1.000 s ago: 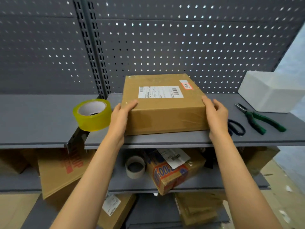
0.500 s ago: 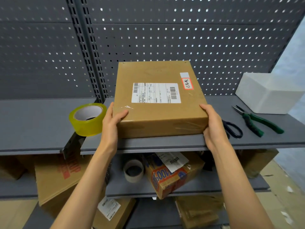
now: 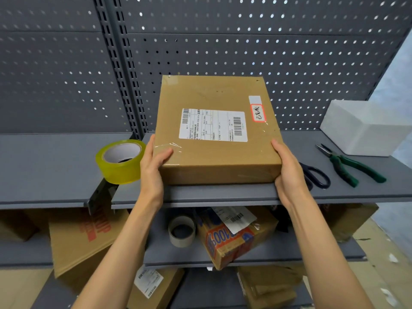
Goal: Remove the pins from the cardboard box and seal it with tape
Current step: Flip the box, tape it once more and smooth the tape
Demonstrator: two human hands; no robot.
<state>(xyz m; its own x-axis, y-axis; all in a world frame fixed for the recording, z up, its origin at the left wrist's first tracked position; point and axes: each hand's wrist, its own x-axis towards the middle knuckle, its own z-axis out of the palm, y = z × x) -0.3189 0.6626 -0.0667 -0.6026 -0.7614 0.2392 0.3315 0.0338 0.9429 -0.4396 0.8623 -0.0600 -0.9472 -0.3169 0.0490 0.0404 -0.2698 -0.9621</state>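
Observation:
A flat brown cardboard box [image 3: 214, 157] with a white shipping label and a small red-edged sticker is tilted up, its far edge raised and its near edge on the grey shelf [image 3: 223, 194]. My left hand [image 3: 151, 168] grips its left near corner, thumb on the top face. My right hand [image 3: 289, 172] grips the right near corner. A roll of yellow tape [image 3: 121, 161] stands on the shelf just left of my left hand. Small dark marks show near the box's far edge; I cannot tell whether they are pins.
Dark-handled scissors [image 3: 316, 176] lie right of my right hand, then green-handled pliers [image 3: 350, 166] and a white foam block [image 3: 365, 128]. A perforated grey panel backs the shelf. Lower shelves hold cardboard boxes and an empty tape core [image 3: 181, 230].
The box has been tipped up at its far edge, showing more of its top face. Both hands have slid toward its near corners.

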